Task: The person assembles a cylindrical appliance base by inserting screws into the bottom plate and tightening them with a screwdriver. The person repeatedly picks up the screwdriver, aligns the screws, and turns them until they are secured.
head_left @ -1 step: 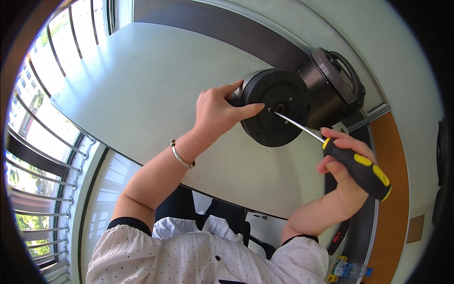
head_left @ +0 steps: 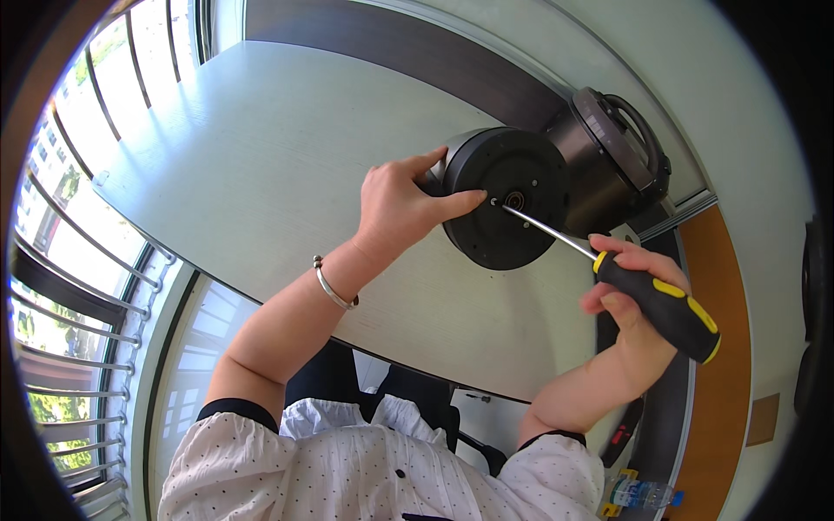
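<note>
An electric kettle lies tipped over on the table, its round black underside turned toward me. The underside has a ringed socket at its middle and small screw holes around it. My left hand grips the kettle's left side, with the thumb pressed on the black base. In my right hand is a screwdriver with a black and yellow handle. Its shaft slants up and left, and the tip meets the base beside the socket, near my left thumb. Whether the tip sits in a screw cannot be made out.
Behind the kettle, at the right, a dark electric cooker with a carrying handle stands close to it. The pale table has a curved near edge. At lower right are a plastic bottle and a black-and-red item. Barred windows line the left.
The screwdriver handle has turned slightly in my right hand, so its yellow patches sit differently, and its end has shifted up a little. My left hand and the kettle look almost unchanged.
</note>
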Tool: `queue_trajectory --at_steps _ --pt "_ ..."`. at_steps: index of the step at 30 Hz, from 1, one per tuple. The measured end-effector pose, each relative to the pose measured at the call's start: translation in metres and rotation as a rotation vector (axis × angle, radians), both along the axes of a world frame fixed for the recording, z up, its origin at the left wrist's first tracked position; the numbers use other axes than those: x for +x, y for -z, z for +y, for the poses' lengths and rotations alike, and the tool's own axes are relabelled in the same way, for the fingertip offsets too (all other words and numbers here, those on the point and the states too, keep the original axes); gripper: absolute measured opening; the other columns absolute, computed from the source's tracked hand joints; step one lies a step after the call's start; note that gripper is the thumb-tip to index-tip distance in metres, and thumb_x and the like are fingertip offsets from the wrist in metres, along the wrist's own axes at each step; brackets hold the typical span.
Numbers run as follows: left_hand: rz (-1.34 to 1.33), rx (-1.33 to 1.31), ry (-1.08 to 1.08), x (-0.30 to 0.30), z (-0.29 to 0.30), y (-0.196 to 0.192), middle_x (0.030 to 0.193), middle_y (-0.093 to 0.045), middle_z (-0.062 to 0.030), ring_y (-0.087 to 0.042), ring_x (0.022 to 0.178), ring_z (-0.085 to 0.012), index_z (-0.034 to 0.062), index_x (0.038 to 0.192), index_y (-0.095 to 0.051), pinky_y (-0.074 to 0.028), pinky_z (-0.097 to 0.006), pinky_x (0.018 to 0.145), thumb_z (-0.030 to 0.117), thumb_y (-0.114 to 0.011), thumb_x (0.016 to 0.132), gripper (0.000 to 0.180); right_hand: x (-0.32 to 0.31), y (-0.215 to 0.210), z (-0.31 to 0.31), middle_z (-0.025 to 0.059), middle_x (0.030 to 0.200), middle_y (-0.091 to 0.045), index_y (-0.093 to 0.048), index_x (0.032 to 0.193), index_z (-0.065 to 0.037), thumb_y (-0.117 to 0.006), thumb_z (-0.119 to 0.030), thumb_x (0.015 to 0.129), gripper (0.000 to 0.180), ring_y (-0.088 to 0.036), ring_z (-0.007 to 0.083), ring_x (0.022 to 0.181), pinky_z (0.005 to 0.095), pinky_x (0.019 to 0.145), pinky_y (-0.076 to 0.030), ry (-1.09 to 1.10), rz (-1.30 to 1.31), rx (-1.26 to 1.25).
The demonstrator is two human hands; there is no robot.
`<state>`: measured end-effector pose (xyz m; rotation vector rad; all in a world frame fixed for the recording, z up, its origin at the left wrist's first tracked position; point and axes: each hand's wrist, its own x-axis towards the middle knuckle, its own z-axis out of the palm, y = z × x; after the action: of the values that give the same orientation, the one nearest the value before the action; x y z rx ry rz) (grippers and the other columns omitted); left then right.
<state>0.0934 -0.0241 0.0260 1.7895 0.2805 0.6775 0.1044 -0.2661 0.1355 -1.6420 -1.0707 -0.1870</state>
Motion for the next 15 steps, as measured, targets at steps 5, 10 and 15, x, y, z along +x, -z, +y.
queue_trajectory --at_steps 5,10,15 --pt "0.002 0.071 -0.014 -0.003 0.001 0.001 0.073 -0.068 -0.0064 -0.064 0.067 -0.0108 -0.0049 0.121 -0.063 -0.050 -0.024 0.066 0.035 -0.084 0.065 0.072 0.004 0.009 0.016 0.0177 0.088 -0.067 -0.060 0.093 0.002 -0.080 0.002 0.066 0.033 -0.063 0.0176 0.073 0.0257 0.068 -0.051 0.053 0.061 0.181" --pt "-0.007 0.079 -0.006 -0.001 -0.001 0.002 0.072 -0.068 -0.0064 -0.064 0.066 -0.0104 -0.0054 0.120 -0.063 -0.049 -0.024 0.066 0.035 -0.084 0.064 0.073 -0.005 0.012 0.017 0.0141 0.090 -0.068 -0.063 0.092 0.003 -0.081 0.002 0.063 0.034 -0.060 0.0155 0.075 0.0268 0.070 -0.049 0.199 -0.063 0.088" --pt "-0.024 0.089 -0.022 0.000 0.000 0.004 0.072 -0.069 -0.0058 -0.064 0.066 -0.0105 -0.0058 0.121 -0.062 -0.049 -0.024 0.067 0.035 -0.083 0.065 0.073 -0.008 0.012 0.011 0.0144 0.092 -0.068 -0.059 0.095 0.002 -0.079 0.003 0.068 0.033 -0.060 0.0136 0.072 0.0259 0.069 -0.050 0.132 0.141 0.155"
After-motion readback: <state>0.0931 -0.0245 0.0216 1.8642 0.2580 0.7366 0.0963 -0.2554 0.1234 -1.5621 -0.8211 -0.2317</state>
